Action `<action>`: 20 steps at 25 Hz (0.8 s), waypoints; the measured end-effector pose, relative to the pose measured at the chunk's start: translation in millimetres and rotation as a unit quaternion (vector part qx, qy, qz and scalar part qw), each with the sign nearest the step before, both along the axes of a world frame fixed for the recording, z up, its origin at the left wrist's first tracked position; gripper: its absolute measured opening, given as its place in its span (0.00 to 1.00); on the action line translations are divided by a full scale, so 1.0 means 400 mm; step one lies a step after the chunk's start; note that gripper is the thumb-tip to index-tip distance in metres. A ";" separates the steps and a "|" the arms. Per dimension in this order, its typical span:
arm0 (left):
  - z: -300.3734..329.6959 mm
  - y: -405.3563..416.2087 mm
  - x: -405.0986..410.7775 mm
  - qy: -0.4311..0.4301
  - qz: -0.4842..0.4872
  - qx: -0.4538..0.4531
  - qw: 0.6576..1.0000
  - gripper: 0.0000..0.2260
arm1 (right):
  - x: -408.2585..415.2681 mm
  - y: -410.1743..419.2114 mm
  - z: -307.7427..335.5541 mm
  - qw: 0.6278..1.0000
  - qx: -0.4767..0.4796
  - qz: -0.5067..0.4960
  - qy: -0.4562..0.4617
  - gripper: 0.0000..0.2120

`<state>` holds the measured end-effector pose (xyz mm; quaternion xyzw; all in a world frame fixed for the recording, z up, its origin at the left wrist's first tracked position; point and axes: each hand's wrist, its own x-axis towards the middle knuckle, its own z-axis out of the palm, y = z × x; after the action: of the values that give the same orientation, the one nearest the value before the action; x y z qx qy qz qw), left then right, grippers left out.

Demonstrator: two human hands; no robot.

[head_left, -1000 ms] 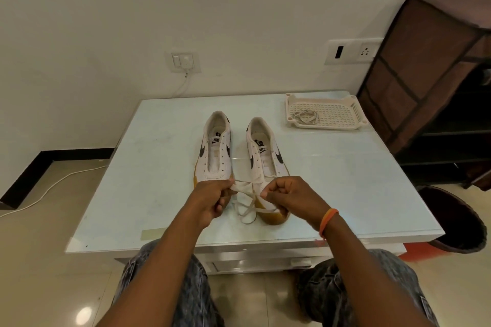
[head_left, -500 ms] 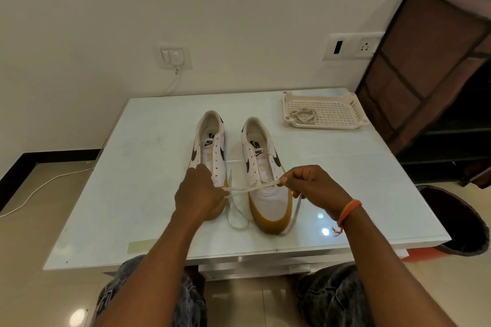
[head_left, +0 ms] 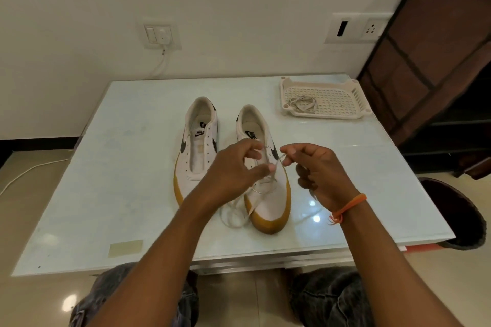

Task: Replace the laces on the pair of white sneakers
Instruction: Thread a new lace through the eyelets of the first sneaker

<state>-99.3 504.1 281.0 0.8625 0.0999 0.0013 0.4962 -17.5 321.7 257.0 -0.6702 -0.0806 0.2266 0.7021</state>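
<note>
The glass-topped surface (head_left: 106, 194) shows a wide bare area along its left edge, with one strip of tan tape (head_left: 125, 248) near the front-left corner. Two white sneakers stand side by side at the centre, toes toward the near edge. The left sneaker (head_left: 195, 156) carries no lace, and its eyelets are bare. The right sneaker (head_left: 268, 202) has one white lace (head_left: 236, 214) threaded at its lowest eyelets, with slack looped on the surface between the two toes.

Both hands sit above the right sneaker, close together but not touching. The left hand (head_left: 236, 170) pinches one run of the lace between thumb and fingers. The right hand (head_left: 316, 170) pinches the other run at its fingertips and wears one orange wristband (head_left: 348, 206).

One white perforated tray (head_left: 334, 98) sits at the far-right corner, well apart from the sneakers, holding one bundled lace (head_left: 303, 104). Bare surface lies between the right hand and the right edge. Beyond that edge stand one brown fabric rack (head_left: 435, 42) and one dark bin (head_left: 451, 210).
</note>
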 end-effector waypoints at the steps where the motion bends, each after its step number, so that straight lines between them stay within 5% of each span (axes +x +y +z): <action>1: -0.002 -0.034 0.011 0.009 -0.029 -0.049 0.998 0.22 | -0.006 0.004 -0.003 0.999 0.001 0.033 0.001 0.09; 7: -0.034 -0.026 0.035 0.002 -0.048 -0.095 0.994 0.06 | 0.016 -0.025 -0.031 0.998 0.023 0.024 0.050 0.08; 10: -0.030 0.032 0.038 -0.013 0.031 0.043 0.999 0.06 | 0.031 -0.053 -0.044 0.997 0.022 -0.031 0.064 0.07; 13: -0.039 0.101 0.033 -0.028 0.112 0.240 0.964 0.09 | 0.043 -0.071 -0.055 0.991 0.039 -0.087 0.091 0.06; 15: -0.037 0.120 0.037 -0.027 0.147 0.255 0.955 0.09 | 0.047 -0.075 -0.060 0.985 0.060 -0.110 0.119 0.06; 18: -0.044 0.105 0.050 0.049 0.070 0.248 0.965 0.08 | 0.043 -0.073 -0.055 0.983 0.092 -0.077 0.142 0.08; 20: -0.049 0.084 0.046 0.166 -0.002 0.331 0.929 0.07 | 0.038 -0.073 -0.049 0.985 0.108 -0.033 0.134 0.11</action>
<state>-80.9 537.7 261.3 0.9658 0.1731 -0.1103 0.1586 -2.3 292.6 237.3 -0.5565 0.0128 0.2810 0.7818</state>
